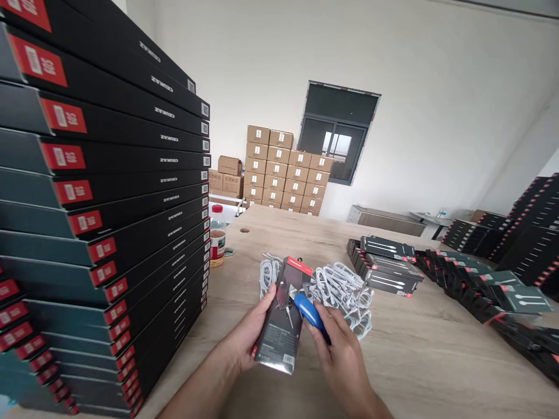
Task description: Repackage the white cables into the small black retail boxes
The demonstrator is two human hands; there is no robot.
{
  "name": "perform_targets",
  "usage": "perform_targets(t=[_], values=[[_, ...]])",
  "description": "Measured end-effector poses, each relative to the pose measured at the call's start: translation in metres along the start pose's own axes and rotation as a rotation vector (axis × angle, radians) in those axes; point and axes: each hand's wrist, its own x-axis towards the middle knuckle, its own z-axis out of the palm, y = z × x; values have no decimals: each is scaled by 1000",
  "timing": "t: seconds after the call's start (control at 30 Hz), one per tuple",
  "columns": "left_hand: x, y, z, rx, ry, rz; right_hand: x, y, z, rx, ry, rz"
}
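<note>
My left hand (251, 331) grips a slim black and red retail box (277, 337) by its left edge, tilted above the table. A cable is pictured on the box's face, and a hang tab tops it. In my right hand (338, 349) is a blue-handled utility knife (310, 311), its tip end over the upper right part of the box face. Whether the blade touches the box, I cannot tell. Behind the box lie a small bundle of white cables (269, 273) and, to the right, a larger tangled heap of white cables (338, 285).
A tall stack of black boxes (166, 174) walls off the left side. Small cable boxes (388, 265) are piled at right, with more boxes (502, 285) beyond. A red-capped bottle (217, 233) stands by the stack. Cartons (275, 169) rise behind the wooden table (288, 218).
</note>
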Motion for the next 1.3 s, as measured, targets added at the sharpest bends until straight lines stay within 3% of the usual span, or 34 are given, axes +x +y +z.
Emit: perform_targets(t=[0.23,0.33,0.47,0.7,0.87,1.03,1.17,1.3], values=[[-6,3,-9,123,-151,-102,-4,6,-2,-138,41,-144],[-4,-8,-7,185,-130,-163,-1,3,-5,-153,52,-193],[2,-21,-1,209,-125,-194,5,-1,-10,-138,20,-163],[1,-18,-1,192,-118,-157,3,12,-10,-123,16,-78],[6,-17,-3,285,-51,18,3,15,-12,-117,21,-69],[12,-7,2,77,125,301,3,18,-8,-35,28,55],[15,-2,0,7,105,474,3,17,-4,101,16,218],[14,-2,-2,38,-18,620,4,4,-4,286,-87,310]])
